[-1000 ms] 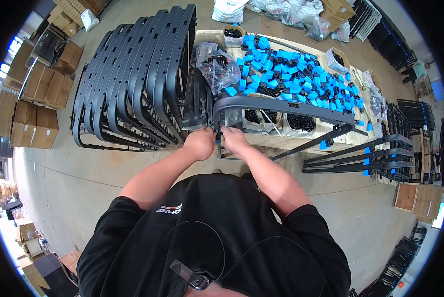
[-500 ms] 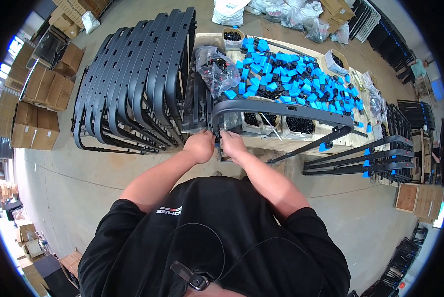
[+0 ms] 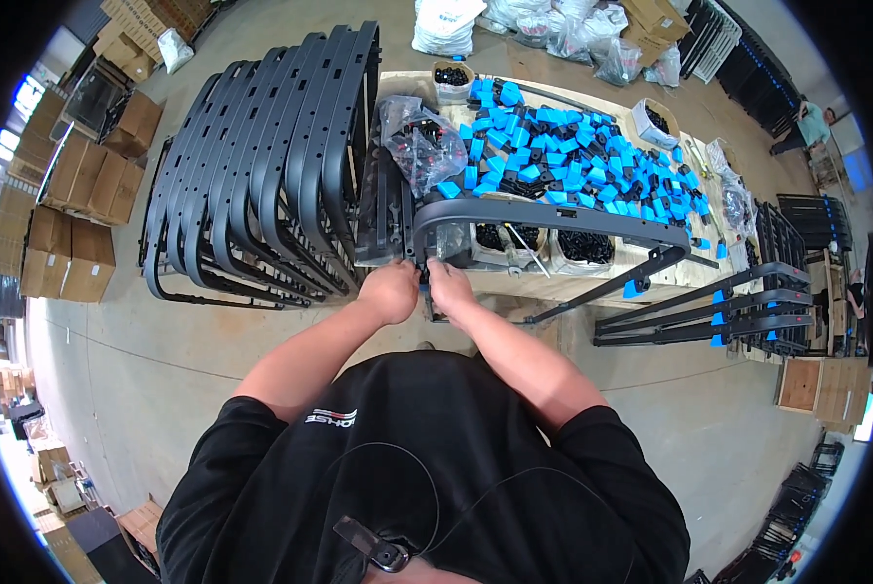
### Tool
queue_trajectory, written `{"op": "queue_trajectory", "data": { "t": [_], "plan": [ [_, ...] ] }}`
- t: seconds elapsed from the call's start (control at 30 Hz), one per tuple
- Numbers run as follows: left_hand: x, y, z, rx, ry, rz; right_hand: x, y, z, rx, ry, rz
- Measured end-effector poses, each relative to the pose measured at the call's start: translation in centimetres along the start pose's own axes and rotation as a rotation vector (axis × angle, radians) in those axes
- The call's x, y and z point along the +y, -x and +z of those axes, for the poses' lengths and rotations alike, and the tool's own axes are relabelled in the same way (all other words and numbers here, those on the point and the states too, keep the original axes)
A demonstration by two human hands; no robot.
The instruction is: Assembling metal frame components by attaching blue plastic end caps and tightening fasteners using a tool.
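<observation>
A dark grey metal frame [image 3: 573, 216] with rounded corners rests across the near edge of the table. My left hand [image 3: 390, 291] is closed beside the frame's left end, its fingertips mostly hidden against it. My right hand [image 3: 450, 289] is closed around the lower part of that same end, close to my left one. A speck of blue shows between the two hands, too small to make out. Just beyond them lie a clear plastic bag [image 3: 427, 156] of small parts and some dark bars [image 3: 390, 209].
Blue-and-black plastic pieces [image 3: 592, 161] cover the wooden table. Boxes of small black parts [image 3: 584, 249] stand along it. Several similar frames [image 3: 261, 146] stand stacked at left; more frames [image 3: 709, 316] lie at right. Cartons [image 3: 81, 243] are far left, and a person [image 3: 811, 127] is far right.
Both hands stay at the frame's left end, with only a slight shift. The whole view has moved a little, and the far-right person shows more fully.
</observation>
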State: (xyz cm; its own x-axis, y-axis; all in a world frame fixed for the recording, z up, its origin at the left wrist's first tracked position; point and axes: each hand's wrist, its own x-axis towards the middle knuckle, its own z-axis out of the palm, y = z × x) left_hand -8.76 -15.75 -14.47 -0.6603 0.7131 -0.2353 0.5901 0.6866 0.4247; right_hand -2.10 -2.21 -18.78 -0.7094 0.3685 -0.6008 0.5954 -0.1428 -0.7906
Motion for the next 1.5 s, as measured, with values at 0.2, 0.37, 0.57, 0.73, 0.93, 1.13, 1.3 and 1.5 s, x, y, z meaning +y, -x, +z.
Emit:
{"op": "queue_trajectory", "data": {
  "t": [0.2,0.37,0.57,0.73,0.93,1.13,1.3,1.5],
  "plan": [
    [1.2,-0.6,-0.4,-0.034,0.0,0.0,2.4,-2.0,-0.4,0.083,-0.027,-0.161],
    [1.2,-0.6,-0.6,-0.055,0.006,0.002,0.2,-0.9,-2.0,0.139,0.21,-0.163],
    [0.8,-0.3,0.2,-0.001,0.066,0.011,-5.3,-2.3,-11.0,0.642,1.224,-0.459],
    [1.3,-0.4,-0.4,-0.022,0.099,0.003,-4.3,-4.3,-14.8,0.397,1.222,-0.127],
    [0.7,-0.4,0.1,-0.032,0.103,-0.008,-5.0,-4.1,-13.6,0.236,1.322,-0.024],
    [1.2,0.2,-0.3,-0.021,0.139,-0.087,-3.7,-2.0,-15.2,0.357,0.998,-0.196],
    [3.1,3.5,-1.9,-0.025,0.168,-0.127,-2.2,4.2,-16.3,-0.014,0.307,-0.207],
    [6.7,2.5,1.6,-0.048,1.432,-0.007,-2.8,10.0,-14.4,-0.595,-0.258,0.031]
  ]
}}
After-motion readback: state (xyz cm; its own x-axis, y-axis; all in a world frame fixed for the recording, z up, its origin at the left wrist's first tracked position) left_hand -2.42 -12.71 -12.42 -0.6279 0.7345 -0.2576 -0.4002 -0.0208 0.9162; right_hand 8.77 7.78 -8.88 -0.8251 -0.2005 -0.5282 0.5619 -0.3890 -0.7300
